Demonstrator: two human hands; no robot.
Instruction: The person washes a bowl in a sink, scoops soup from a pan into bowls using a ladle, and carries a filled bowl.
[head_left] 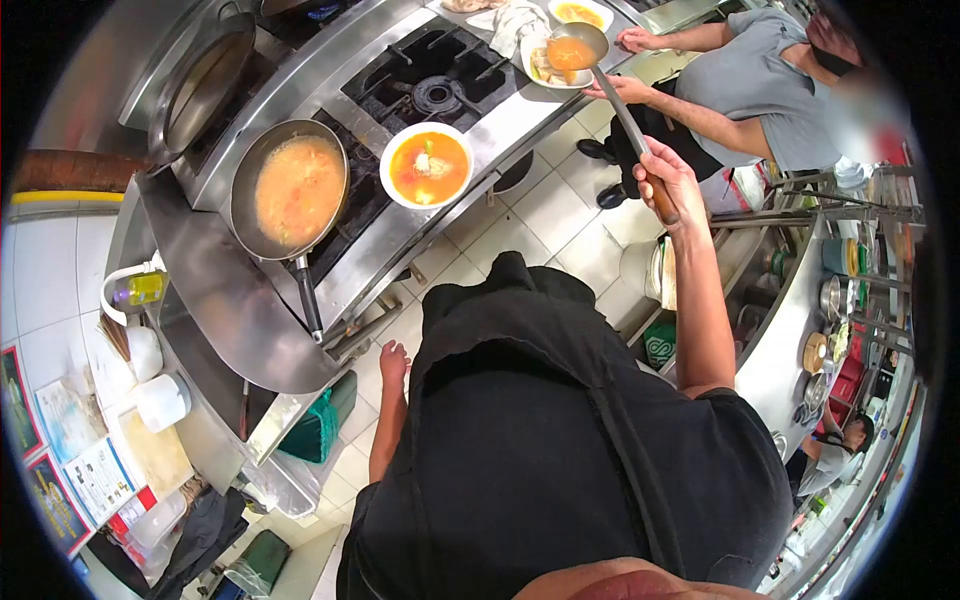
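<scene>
Clutching the ladle [626, 118] by its brown handle, right hand [668, 178] wrapped firmly round it! Carrying orange sauce [570, 54] in its scoop, out ahead of those fingers, right by the white plate [529, 62] and close to the co-worker's hand [606, 90]. Over to the left hand [394, 362]: empty, released, loosely curled by the stove. Just ahead of those fingers, a white soup bowl [387, 178]; ahead and to their left, a sauce-filled frying pan [243, 195], with its dark handle angled back their way.

Pan [243, 200] left of bowl [388, 172], burner [437, 95] behind bowl, ladle [623, 115] over dish [574, 84]
</scene>
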